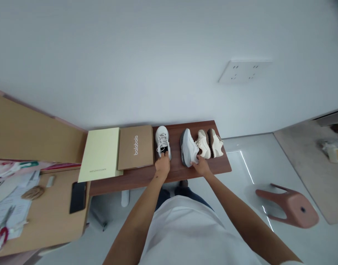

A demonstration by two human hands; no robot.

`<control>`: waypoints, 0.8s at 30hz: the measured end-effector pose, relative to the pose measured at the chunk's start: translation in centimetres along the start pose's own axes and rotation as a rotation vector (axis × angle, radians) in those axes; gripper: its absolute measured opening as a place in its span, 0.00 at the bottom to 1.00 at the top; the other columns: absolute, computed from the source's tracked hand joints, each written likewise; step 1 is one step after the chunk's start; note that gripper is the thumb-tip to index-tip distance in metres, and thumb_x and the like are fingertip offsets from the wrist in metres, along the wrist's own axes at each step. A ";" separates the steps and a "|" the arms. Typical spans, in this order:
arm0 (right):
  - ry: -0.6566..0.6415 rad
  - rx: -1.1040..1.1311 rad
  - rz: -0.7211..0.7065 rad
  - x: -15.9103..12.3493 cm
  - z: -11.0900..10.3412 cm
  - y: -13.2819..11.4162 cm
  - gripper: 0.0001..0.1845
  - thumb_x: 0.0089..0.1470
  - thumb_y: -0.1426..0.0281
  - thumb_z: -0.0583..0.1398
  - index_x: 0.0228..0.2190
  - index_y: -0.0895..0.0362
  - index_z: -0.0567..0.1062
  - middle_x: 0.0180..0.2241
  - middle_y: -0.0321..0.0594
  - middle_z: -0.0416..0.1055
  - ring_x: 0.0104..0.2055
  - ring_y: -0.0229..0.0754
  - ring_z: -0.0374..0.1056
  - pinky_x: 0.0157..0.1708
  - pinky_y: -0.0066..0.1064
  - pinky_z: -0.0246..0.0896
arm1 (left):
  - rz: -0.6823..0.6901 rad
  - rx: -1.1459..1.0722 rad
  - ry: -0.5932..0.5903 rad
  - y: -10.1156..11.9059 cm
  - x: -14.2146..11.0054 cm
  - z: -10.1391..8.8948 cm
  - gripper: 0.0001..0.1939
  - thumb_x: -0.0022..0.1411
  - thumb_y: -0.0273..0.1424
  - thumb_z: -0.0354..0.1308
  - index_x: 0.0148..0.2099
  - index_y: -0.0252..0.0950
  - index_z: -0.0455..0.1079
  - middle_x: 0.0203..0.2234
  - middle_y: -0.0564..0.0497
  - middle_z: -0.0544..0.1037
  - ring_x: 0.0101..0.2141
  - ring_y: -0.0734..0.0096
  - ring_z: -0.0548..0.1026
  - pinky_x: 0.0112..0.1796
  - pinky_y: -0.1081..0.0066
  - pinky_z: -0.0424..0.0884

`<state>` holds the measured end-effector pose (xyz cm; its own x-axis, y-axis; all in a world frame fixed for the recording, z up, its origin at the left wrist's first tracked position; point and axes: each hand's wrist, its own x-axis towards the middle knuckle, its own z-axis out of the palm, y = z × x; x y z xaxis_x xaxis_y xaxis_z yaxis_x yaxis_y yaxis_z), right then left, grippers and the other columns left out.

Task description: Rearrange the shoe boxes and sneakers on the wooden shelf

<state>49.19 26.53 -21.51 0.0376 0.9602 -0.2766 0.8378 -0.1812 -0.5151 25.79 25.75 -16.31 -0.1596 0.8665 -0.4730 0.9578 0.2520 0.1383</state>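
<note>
My left hand [162, 165] is closed on the heel end of a white sneaker [162, 138], which stands upright with its laces facing up. A second white sneaker [188, 147] lies tipped on its side, its grey sole turned to the left. At its heel, my right hand [201, 165] grips it, thumb and fingers partly hidden. Just right of that hand are a cream shoe [203, 144] and another cream shoe [215, 143] with a brown sole, both lying on their sides on the brown wooden table [176, 176].
Left of the sneakers sit a brown shoebox [137, 147] and a pale yellow box [100, 154]. A desk [57, 213] at the left holds a black phone [78, 197], papers and red-handled scissors [0, 233]. A pink stool [298, 208] stands on the floor at right.
</note>
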 end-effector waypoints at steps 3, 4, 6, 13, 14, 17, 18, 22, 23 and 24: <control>-0.118 -0.116 0.016 0.1 0.1 0.2 0.28 0.55 0.60 0.65 0.53 0.62 0.73 0.53 0.55 0.73 0.56 0.56 0.69 0.55 0.42 0.61 | 0.029 0.011 0.023 -0.4 -0.4 0.1 0.24 0.72 0.32 0.46 0.67 0.37 0.60 0.57 0.37 0.70 0.48 0.54 0.78 0.46 0.59 0.75; -0.156 -0.148 0.014 0.3 0.1 -0.1 0.26 0.55 0.59 0.66 0.51 0.61 0.74 0.51 0.54 0.75 0.55 0.56 0.69 0.54 0.41 0.61 | 0.039 0.010 0.029 -0.6 -0.5 0.1 0.24 0.72 0.32 0.46 0.67 0.37 0.59 0.57 0.37 0.70 0.49 0.54 0.78 0.46 0.59 0.75; -0.210 -0.199 -0.014 0.8 0.0 -1.2 0.23 0.56 0.55 0.65 0.47 0.58 0.76 0.45 0.50 0.77 0.53 0.55 0.70 0.51 0.41 0.61 | 0.043 0.002 0.038 -0.9 -0.5 0.1 0.23 0.72 0.33 0.46 0.67 0.38 0.60 0.58 0.38 0.70 0.49 0.55 0.78 0.47 0.60 0.74; -0.141 -0.285 -0.253 2.0 -0.4 -7.9 0.19 0.62 0.58 0.60 0.48 0.57 0.74 0.42 0.51 0.77 0.51 0.53 0.70 0.51 0.39 0.57 | 0.067 -0.040 0.049 -1.8 -0.4 0.4 0.20 0.72 0.33 0.47 0.63 0.41 0.65 0.57 0.41 0.71 0.50 0.59 0.77 0.49 0.64 0.72; -0.134 -0.306 -0.262 2.2 -0.3 -8.8 0.19 0.62 0.58 0.60 0.48 0.57 0.74 0.42 0.51 0.77 0.50 0.53 0.70 0.51 0.39 0.56 | 0.070 -0.043 0.054 -1.9 -0.4 0.4 0.20 0.72 0.32 0.47 0.62 0.40 0.66 0.56 0.41 0.71 0.50 0.59 0.77 0.49 0.64 0.72; -0.124 -0.374 -0.277 2.7 0.0 -10.7 0.16 0.63 0.61 0.58 0.46 0.58 0.74 0.42 0.53 0.76 0.51 0.54 0.70 0.50 0.40 0.57 | 0.076 -0.050 0.065 -2.0 -0.4 0.5 0.19 0.72 0.32 0.47 0.62 0.39 0.66 0.56 0.41 0.72 0.50 0.59 0.77 0.49 0.64 0.72; -0.125 -0.393 -0.283 2.9 0.1 -11.0 0.15 0.63 0.62 0.58 0.46 0.59 0.74 0.43 0.54 0.76 0.51 0.54 0.70 0.50 0.40 0.57 | 0.077 -0.051 0.064 -2.0 -0.4 0.5 0.19 0.72 0.32 0.47 0.61 0.39 0.67 0.56 0.41 0.72 0.50 0.59 0.77 0.49 0.64 0.72; -0.143 -0.439 -0.304 3.3 0.8 -11.5 0.13 0.63 0.65 0.59 0.45 0.59 0.74 0.44 0.56 0.76 0.52 0.53 0.69 0.49 0.39 0.59 | 0.071 -0.058 0.050 -1.9 -0.3 0.4 0.18 0.72 0.32 0.48 0.60 0.40 0.68 0.57 0.41 0.71 0.49 0.59 0.76 0.49 0.64 0.71; -0.147 -0.444 -0.306 3.3 1.0 -11.5 0.13 0.63 0.65 0.59 0.45 0.59 0.74 0.44 0.56 0.76 0.51 0.53 0.70 0.48 0.39 0.59 | 0.070 -0.060 0.045 -1.9 -0.3 0.4 0.18 0.72 0.32 0.48 0.60 0.40 0.68 0.57 0.41 0.71 0.50 0.59 0.76 0.49 0.64 0.71; -0.150 -0.448 -0.305 3.2 1.3 -11.5 0.12 0.63 0.66 0.59 0.45 0.59 0.74 0.43 0.56 0.76 0.51 0.53 0.70 0.48 0.39 0.59 | 0.070 -0.062 0.040 -1.9 -0.3 0.4 0.18 0.72 0.32 0.48 0.60 0.40 0.68 0.57 0.42 0.71 0.50 0.59 0.76 0.49 0.65 0.71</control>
<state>38.99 31.46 -17.54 -0.2929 0.9083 -0.2987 0.9494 0.2392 -0.2035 24.11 24.84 -16.76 -0.1037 0.8992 -0.4251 0.9505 0.2155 0.2238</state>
